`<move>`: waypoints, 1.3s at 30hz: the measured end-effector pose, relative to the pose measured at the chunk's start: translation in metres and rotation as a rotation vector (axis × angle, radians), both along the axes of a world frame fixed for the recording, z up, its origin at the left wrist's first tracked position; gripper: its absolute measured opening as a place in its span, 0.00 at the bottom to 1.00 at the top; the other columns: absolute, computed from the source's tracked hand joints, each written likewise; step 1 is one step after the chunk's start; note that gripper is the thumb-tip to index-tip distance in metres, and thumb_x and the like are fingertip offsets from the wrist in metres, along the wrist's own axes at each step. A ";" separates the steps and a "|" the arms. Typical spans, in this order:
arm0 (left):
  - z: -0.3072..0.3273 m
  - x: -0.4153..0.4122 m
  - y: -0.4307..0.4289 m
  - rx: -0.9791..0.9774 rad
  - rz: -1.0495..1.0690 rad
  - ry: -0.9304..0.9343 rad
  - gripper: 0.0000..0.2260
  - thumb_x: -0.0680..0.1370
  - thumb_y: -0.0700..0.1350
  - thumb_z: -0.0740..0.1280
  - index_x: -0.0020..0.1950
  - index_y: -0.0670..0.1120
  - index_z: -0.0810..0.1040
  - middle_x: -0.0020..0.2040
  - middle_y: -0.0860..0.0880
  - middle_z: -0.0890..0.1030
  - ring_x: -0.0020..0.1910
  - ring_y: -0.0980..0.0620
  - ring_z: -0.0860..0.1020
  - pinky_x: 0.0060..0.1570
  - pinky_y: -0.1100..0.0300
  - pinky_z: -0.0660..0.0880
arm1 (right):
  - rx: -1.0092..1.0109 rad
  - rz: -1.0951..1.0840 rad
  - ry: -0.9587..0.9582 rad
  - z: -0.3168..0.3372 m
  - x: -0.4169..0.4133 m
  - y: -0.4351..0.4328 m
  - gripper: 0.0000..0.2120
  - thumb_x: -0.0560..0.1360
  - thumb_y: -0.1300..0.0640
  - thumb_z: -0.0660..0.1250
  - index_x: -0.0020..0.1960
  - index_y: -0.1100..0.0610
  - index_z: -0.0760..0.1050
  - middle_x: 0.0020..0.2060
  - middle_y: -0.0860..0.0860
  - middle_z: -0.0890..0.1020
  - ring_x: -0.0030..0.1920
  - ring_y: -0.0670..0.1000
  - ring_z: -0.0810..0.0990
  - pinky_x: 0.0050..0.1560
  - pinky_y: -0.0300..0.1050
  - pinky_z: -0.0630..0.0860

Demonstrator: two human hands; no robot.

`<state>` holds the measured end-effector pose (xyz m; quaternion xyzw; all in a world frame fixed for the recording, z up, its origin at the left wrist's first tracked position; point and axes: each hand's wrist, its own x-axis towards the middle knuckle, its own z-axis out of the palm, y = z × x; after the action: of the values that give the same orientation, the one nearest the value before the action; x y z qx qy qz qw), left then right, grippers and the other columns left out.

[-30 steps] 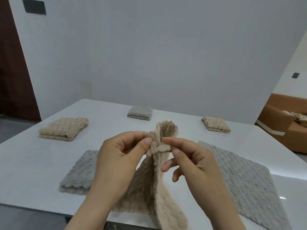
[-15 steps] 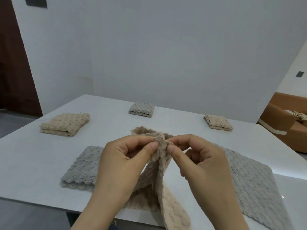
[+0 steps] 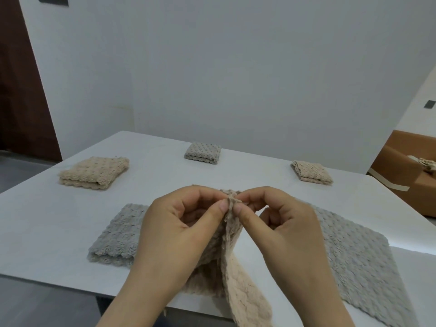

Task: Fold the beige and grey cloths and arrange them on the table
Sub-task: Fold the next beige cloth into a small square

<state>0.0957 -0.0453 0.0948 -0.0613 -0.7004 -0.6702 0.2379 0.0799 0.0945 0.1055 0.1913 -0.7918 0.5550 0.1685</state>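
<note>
- While my left hand [image 3: 179, 232] and right hand [image 3: 290, 232], equally near, pinch its top edge together at frame centre, the beige cloth [image 3: 236, 246] hangs from that grip, long axis toward the bottom edge, over the table [image 3: 47, 220] front.
- Beige, three: this one, large folded beige cloth [image 3: 94, 173] upper left, small folded beige cloth [image 3: 311, 172] right.
- Grey, three: small folded grey cloth [image 3: 203, 153] far centre, large folded grey cloth [image 3: 118, 234] left, spread grey cloth [image 3: 349, 251] right.
</note>
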 end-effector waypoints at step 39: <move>0.022 -0.030 -0.050 -0.109 0.160 0.160 0.04 0.71 0.46 0.68 0.38 0.47 0.80 0.34 0.44 0.81 0.32 0.50 0.76 0.37 0.57 0.77 | 0.514 -0.083 0.069 0.015 -0.027 0.044 0.05 0.72 0.52 0.69 0.38 0.49 0.77 0.30 0.44 0.79 0.29 0.47 0.77 0.33 0.38 0.71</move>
<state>0.0657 -0.0952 0.1169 -0.0712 -0.7172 -0.6029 0.3421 0.0532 0.1383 0.1210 0.2137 -0.9079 0.3213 0.1638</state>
